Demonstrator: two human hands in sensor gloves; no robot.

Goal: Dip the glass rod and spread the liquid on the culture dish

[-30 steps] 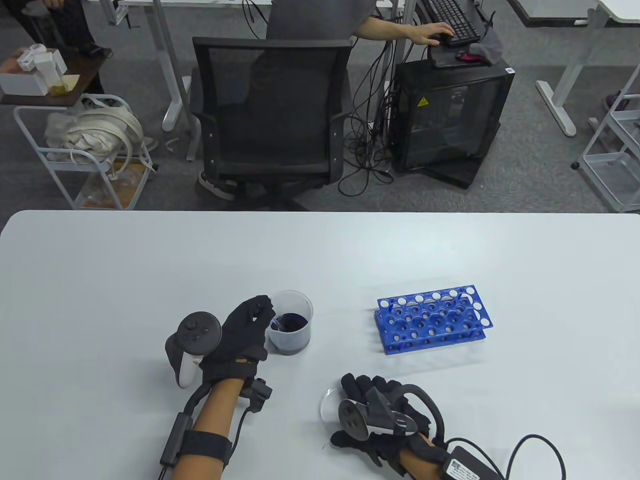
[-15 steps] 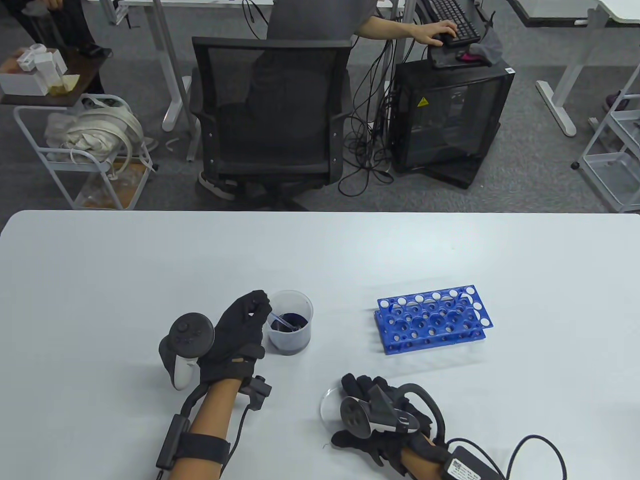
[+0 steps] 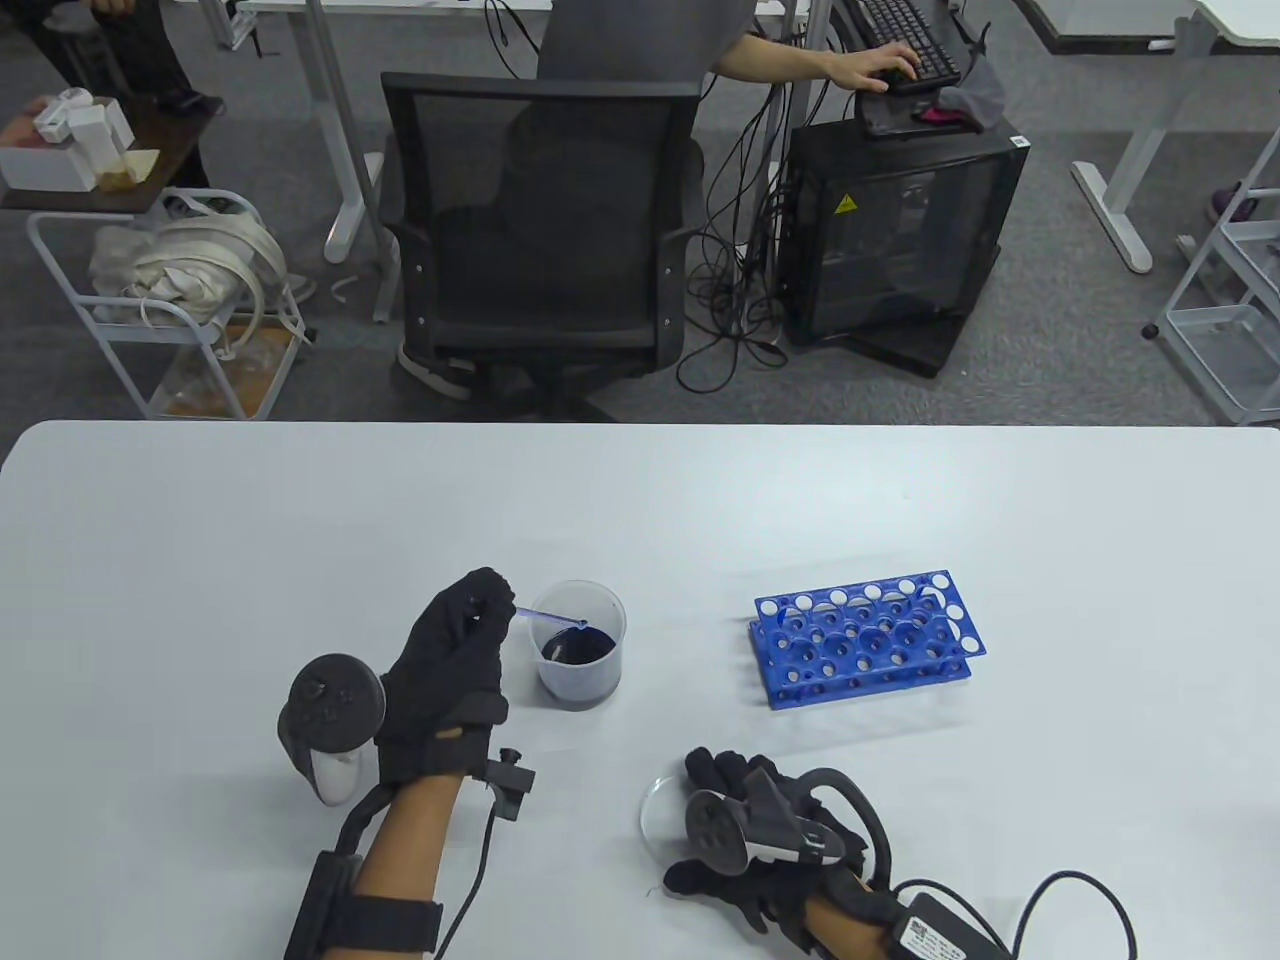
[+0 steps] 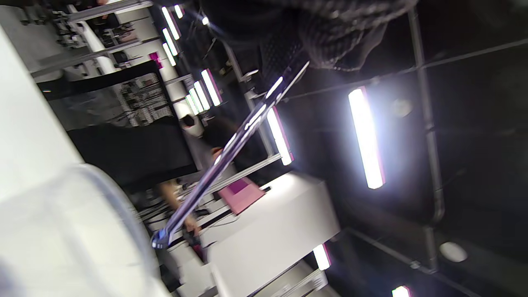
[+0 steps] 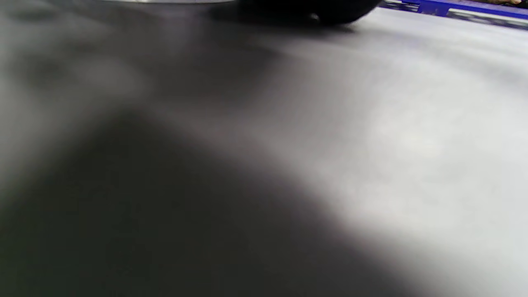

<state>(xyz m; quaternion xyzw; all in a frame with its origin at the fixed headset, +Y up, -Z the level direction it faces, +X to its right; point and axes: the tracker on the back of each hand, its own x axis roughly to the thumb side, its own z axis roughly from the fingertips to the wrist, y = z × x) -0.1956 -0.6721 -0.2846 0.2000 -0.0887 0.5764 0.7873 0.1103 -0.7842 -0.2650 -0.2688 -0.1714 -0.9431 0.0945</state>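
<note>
My left hand (image 3: pixel 470 625) pinches a thin glass rod (image 3: pixel 548 617) by its near end. The rod lies nearly level, its blue-stained tip over the mouth of a clear beaker (image 3: pixel 580 645) holding dark blue liquid. In the left wrist view the rod (image 4: pixel 231 152) runs down from my fingertips (image 4: pixel 330 45) to its blue tip beside the beaker rim (image 4: pixel 123 214). My right hand (image 3: pixel 745 810) rests on the table at the front and holds a clear culture dish (image 3: pixel 660 808) by its right edge; most of the dish is hidden under the hand.
A blue test-tube rack (image 3: pixel 865 635) lies right of the beaker; it also shows in the right wrist view (image 5: pixel 453 10). The grey table's (image 3: pixel 200 520) far edge borders a black office chair (image 3: pixel 540 220) and a black cabinet (image 3: pixel 890 240).
My left hand has drawn back to the left and lifted the rod's tip out of the blue liquid to the beaker's mouth. The right hand and dish have stayed put.
</note>
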